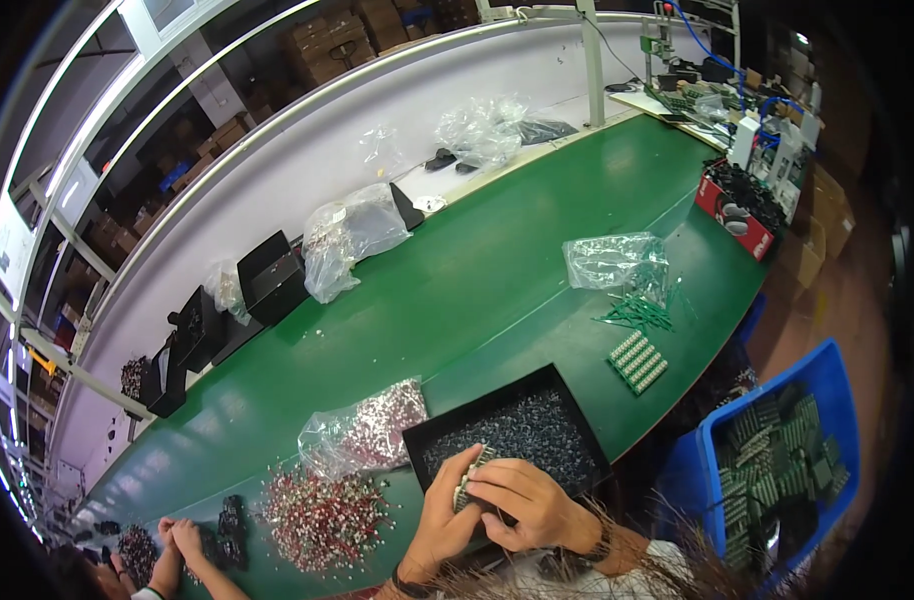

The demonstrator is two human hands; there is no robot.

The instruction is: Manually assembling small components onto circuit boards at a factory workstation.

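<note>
Above a black tray (578, 412), filled with many small dark glossy pieces, both my hands hold a small circuit board panel (476, 470) with pale parts along it. My left hand (445, 518) grips its left side, fingers bent around it. My right hand (532, 500) is closed at its right side, fingertips pressed on it; they hide much of the panel. Left of the tray lies a heap of small red and white parts (322, 520). Behind that heap, a clear plastic bag (377, 428) holds pinkish-white parts.
A blue bin (845, 400) of green board panels stands right of the green table (457, 270). One panel (637, 362) lies near thin green strips (639, 312) and a plastic bag (615, 258). A co-worker's hands (180, 540) are at left. Black boxes (272, 278) line the wall.
</note>
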